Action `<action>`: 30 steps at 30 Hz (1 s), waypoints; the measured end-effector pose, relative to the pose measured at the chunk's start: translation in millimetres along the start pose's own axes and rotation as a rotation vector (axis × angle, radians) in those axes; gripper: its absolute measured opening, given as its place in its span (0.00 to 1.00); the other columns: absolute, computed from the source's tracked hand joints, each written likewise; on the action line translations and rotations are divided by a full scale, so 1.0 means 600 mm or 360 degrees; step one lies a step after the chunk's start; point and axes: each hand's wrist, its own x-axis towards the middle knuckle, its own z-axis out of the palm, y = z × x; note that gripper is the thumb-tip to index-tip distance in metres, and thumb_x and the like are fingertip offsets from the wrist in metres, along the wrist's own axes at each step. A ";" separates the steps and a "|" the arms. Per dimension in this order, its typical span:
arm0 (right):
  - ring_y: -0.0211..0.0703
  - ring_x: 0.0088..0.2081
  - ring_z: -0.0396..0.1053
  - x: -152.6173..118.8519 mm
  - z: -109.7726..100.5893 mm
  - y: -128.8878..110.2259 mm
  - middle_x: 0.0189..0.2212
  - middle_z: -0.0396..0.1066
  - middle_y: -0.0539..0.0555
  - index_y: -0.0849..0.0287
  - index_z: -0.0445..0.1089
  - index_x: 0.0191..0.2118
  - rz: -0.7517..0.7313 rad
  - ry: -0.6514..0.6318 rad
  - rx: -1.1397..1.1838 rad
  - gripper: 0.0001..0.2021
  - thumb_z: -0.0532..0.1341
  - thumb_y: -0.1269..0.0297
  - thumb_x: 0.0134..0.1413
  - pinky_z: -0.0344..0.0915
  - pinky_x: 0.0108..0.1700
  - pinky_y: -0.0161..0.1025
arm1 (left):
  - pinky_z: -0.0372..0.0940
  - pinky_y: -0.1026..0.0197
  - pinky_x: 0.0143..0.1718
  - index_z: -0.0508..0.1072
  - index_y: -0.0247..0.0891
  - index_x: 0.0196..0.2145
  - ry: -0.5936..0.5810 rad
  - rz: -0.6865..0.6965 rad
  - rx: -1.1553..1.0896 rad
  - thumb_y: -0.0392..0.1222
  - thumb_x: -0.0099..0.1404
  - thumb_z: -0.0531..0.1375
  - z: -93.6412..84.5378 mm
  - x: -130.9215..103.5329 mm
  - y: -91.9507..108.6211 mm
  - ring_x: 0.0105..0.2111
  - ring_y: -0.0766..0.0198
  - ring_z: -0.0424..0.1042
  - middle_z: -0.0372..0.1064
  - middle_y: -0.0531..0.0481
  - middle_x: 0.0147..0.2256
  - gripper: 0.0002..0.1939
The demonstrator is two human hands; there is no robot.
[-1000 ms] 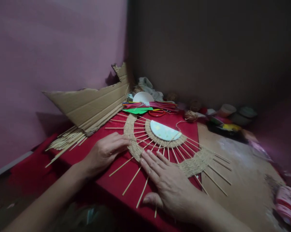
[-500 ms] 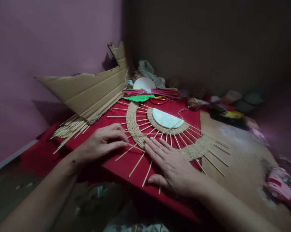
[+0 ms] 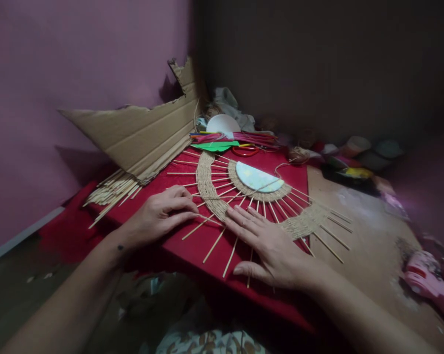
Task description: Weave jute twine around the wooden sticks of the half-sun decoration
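Dim light; the cardboard (image 3: 133, 137) throws soft shadows (image 3: 72, 164) on the purple wall (image 3: 77, 59) behind; right of it, clutter (image 3: 354, 172) blurs into gloom.

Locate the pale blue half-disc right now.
In the head view, the pale blue half-disc sits just right of centre, bordered along its curved edge by the inner woven band, beyond the right hand.

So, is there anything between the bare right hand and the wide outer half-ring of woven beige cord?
Nothing visible. The right hand lies palm down with its fingers over the woven half-ring; what is beneath them is hidden.
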 end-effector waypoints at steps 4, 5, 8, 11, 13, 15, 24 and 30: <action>0.54 0.68 0.42 0.001 0.002 -0.003 0.66 0.46 0.63 0.63 0.52 0.66 0.0016 -0.0044 -0.0106 0.40 0.54 0.39 0.56 0.49 0.65 0.57 | 0.63 0.64 0.40 0.76 0.38 0.36 0.0044 0.0089 0.0097 0.42 0.68 0.55 -0.002 -0.015 -0.003 0.37 0.65 0.67 0.67 0.47 0.36 0.10; 0.54 0.67 0.43 0.000 0.001 -0.003 0.66 0.47 0.62 0.62 0.53 0.66 0.0017 -0.0048 -0.0124 0.40 0.53 0.39 0.56 0.49 0.65 0.57 | 0.63 0.63 0.41 0.76 0.38 0.36 0.0041 0.0111 0.0130 0.41 0.69 0.55 -0.004 -0.019 -0.003 0.38 0.65 0.67 0.67 0.47 0.36 0.10; 0.53 0.65 0.50 0.006 -0.006 -0.001 0.65 0.53 0.60 0.59 0.59 0.63 0.0020 -0.0024 -0.0185 0.31 0.53 0.45 0.61 0.49 0.64 0.58 | 0.62 0.62 0.41 0.76 0.39 0.37 -0.0030 0.0172 0.0246 0.41 0.69 0.54 -0.010 -0.030 0.001 0.38 0.63 0.66 0.68 0.47 0.37 0.10; 0.48 0.56 0.65 0.032 -0.010 0.001 0.56 0.68 0.58 0.57 0.66 0.58 -0.0019 0.0118 -0.0272 0.18 0.51 0.61 0.66 0.52 0.61 0.56 | 0.61 0.61 0.40 0.76 0.41 0.39 -0.0113 0.0207 0.0347 0.39 0.70 0.52 -0.013 -0.039 0.004 0.38 0.63 0.65 0.69 0.47 0.37 0.11; 0.44 0.45 0.70 0.061 -0.009 0.001 0.44 0.75 0.57 0.58 0.70 0.53 -0.0059 0.0208 -0.0380 0.15 0.51 0.69 0.65 0.57 0.55 0.51 | 0.61 0.61 0.39 0.76 0.41 0.40 -0.0137 0.0212 0.0380 0.38 0.70 0.52 -0.013 -0.043 0.004 0.38 0.62 0.65 0.69 0.47 0.37 0.12; 0.44 0.38 0.69 0.093 -0.006 -0.002 0.35 0.74 0.56 0.59 0.74 0.45 -0.0092 0.0193 -0.0519 0.12 0.54 0.71 0.64 0.60 0.47 0.47 | 0.61 0.61 0.39 0.75 0.42 0.41 -0.0144 0.0209 0.0397 0.38 0.70 0.52 -0.012 -0.046 0.006 0.38 0.63 0.65 0.69 0.47 0.38 0.12; 0.46 0.39 0.64 0.139 0.008 -0.016 0.38 0.69 0.59 0.62 0.71 0.38 -0.0315 -0.0026 -0.0850 0.10 0.52 0.70 0.64 0.59 0.38 0.42 | 0.61 0.59 0.41 0.73 0.37 0.38 -0.0238 0.0210 0.0490 0.38 0.71 0.51 -0.021 -0.058 0.026 0.39 0.61 0.63 0.67 0.45 0.38 0.11; 0.45 0.37 0.63 0.131 0.003 -0.016 0.38 0.68 0.58 0.63 0.71 0.39 -0.0279 -0.0089 -0.0844 0.11 0.51 0.71 0.64 0.60 0.36 0.41 | 0.61 0.59 0.42 0.71 0.37 0.41 -0.0360 0.0191 0.0394 0.35 0.71 0.49 -0.032 -0.068 0.023 0.41 0.62 0.63 0.65 0.44 0.42 0.11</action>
